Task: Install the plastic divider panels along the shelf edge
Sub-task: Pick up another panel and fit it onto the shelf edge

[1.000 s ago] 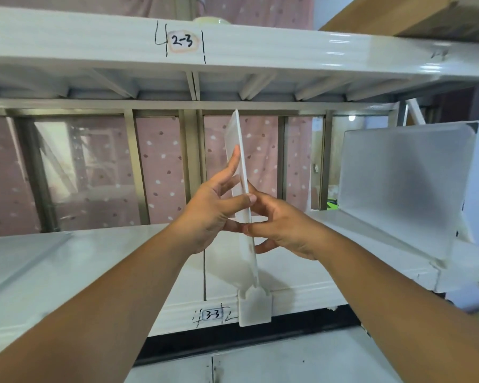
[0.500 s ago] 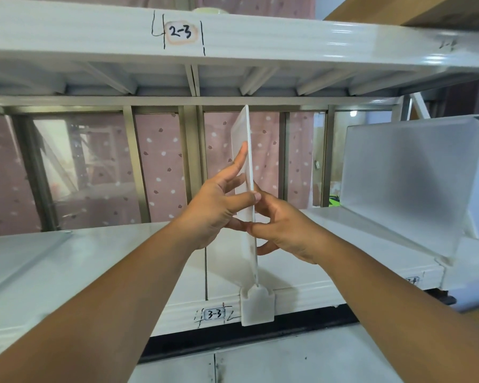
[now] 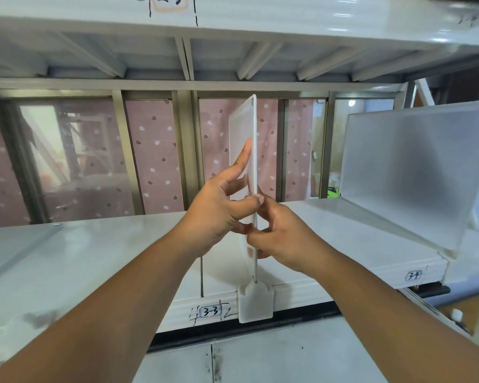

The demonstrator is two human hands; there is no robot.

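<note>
A frosted plastic divider panel (image 3: 245, 128) stands upright and edge-on on the white shelf (image 3: 94, 258). Its clip foot (image 3: 255, 304) hangs over the shelf's front edge, just right of the "3-3" label (image 3: 210, 311). My left hand (image 3: 221, 208) presses flat on the panel's left face, thumb across its near edge. My right hand (image 3: 282, 236) pinches the near edge lower down from the right. A second frosted divider (image 3: 409, 172) stands on the shelf at the right, near the "3-4" label (image 3: 413, 275).
The upper shelf (image 3: 260, 20) hangs close above the panel's top. Metal uprights (image 3: 188, 150) and a pink dotted curtain (image 3: 155, 153) close the back. A lower shelf (image 3: 288, 357) juts out below.
The panel has straightened to upright and both hands have stayed on it. The camera has tilted down slightly, so the upper shelf label is now cut off.
</note>
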